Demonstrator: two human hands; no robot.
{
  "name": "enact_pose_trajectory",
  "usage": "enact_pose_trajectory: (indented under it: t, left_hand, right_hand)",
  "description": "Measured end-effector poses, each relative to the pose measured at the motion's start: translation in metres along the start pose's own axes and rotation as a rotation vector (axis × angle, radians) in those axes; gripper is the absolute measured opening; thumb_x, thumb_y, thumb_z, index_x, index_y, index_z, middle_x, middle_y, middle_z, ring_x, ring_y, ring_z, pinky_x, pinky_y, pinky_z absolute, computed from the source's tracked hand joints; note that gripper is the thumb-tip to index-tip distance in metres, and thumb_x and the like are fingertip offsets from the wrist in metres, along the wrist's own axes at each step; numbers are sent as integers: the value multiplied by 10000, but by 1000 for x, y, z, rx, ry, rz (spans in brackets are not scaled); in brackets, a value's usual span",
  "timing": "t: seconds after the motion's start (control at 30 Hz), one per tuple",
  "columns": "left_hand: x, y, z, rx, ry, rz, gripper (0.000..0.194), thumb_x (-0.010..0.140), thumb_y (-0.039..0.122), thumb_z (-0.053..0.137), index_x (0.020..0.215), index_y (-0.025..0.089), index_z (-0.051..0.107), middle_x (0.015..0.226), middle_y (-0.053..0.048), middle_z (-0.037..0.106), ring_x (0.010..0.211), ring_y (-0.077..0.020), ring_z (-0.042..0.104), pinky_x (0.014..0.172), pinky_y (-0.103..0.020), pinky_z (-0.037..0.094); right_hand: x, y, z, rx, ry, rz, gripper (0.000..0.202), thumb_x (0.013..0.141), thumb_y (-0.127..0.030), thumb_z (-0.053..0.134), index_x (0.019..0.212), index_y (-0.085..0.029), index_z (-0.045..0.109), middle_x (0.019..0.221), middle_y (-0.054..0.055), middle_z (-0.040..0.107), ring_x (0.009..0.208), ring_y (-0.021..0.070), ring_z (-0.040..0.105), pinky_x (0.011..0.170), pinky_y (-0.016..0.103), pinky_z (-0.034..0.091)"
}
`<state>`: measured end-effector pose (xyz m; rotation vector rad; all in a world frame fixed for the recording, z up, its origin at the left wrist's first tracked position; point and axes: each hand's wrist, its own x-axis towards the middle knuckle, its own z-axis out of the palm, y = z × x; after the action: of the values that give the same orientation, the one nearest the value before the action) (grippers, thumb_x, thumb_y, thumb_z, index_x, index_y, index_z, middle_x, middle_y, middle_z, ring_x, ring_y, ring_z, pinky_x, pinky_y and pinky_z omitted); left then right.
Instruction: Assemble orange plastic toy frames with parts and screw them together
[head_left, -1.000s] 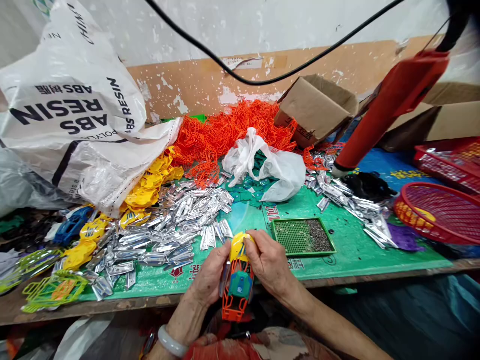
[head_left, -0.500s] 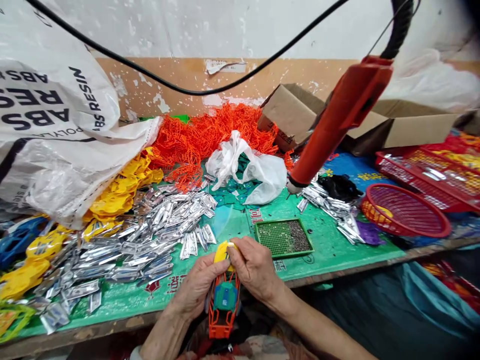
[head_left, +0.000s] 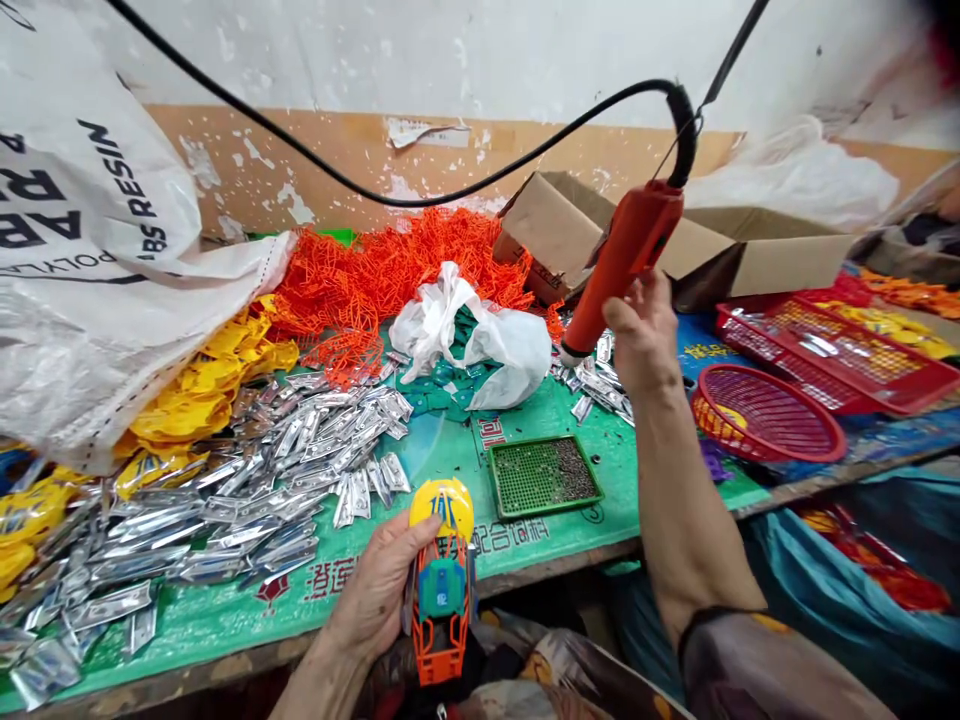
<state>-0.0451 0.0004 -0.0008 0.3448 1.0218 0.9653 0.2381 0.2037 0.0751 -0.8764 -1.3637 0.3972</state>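
My left hand (head_left: pixel 375 580) is closed around the side of a toy car (head_left: pixel 442 590), its thumb on the yellow front piece (head_left: pixel 442 505). The car has an orange cage-like frame and a teal block in the middle. My right hand (head_left: pixel 645 330) is raised beside a red electric screwdriver (head_left: pixel 626 265) that hangs tilted from a cable. Its thumb and fingers are apart at the tool's right side; whether they touch it I cannot tell. Below the tool, a green tray (head_left: pixel 525 480) holds small dark screws (head_left: pixel 574 468) at its right end.
Silvery parts (head_left: pixel 255 500), yellow shells (head_left: pixel 202 375) and orange frames (head_left: pixel 420 265) lie heaped at left and back. A white plastic bag (head_left: pixel 510 350) spills teal pieces. Red baskets (head_left: pixel 769 415) and cardboard boxes (head_left: pixel 795 255) stand at right. A black cable (head_left: pixel 300 160) sags across.
My right hand has let go of the toy car and moved up and right to the screwdriver. My left hand keeps the car. The view has shifted to the right.
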Motion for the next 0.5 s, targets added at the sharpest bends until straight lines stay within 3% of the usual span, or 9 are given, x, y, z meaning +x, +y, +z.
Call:
enact_pose_trajectory:
  t: [0.1,0.23,0.4,0.5]
  left_hand:
    - [-1,-2,4,0,-14,-16,298,736,305,795,942,106,713,692,-85,738,535,-178,676,490,-250,555]
    - [-4,-1,3,-9,9,-33,310,706,293,820,932,107,716,713,-86,747,517,-170,669,486,-249,556]
    - [-2,-2,2,-4,-2,-59,274,696,288,826,870,102,726,682,-89,741,518,-173,672,495,-252,562]
    - [0,-4,4,-34,-12,-70,266,677,286,840,831,99,730,652,-78,730,498,-162,660,474,-236,551]
  right_hand:
    - [25,6,20,212,-24,72,440,659,-393,719,1050,-293,544,1015,7,617,915,199,598,822,398,523]
    - [28,-16,32,275,-102,192,426,574,-259,753,960,-271,573,937,-15,605,836,170,575,773,364,523]
    - [-12,-50,42,314,-222,402,436,519,-198,776,920,-220,605,767,-41,550,673,129,517,620,332,510]
    - [-44,-56,51,325,-203,442,284,556,-206,749,815,-200,633,737,-26,583,645,131,537,607,332,512]
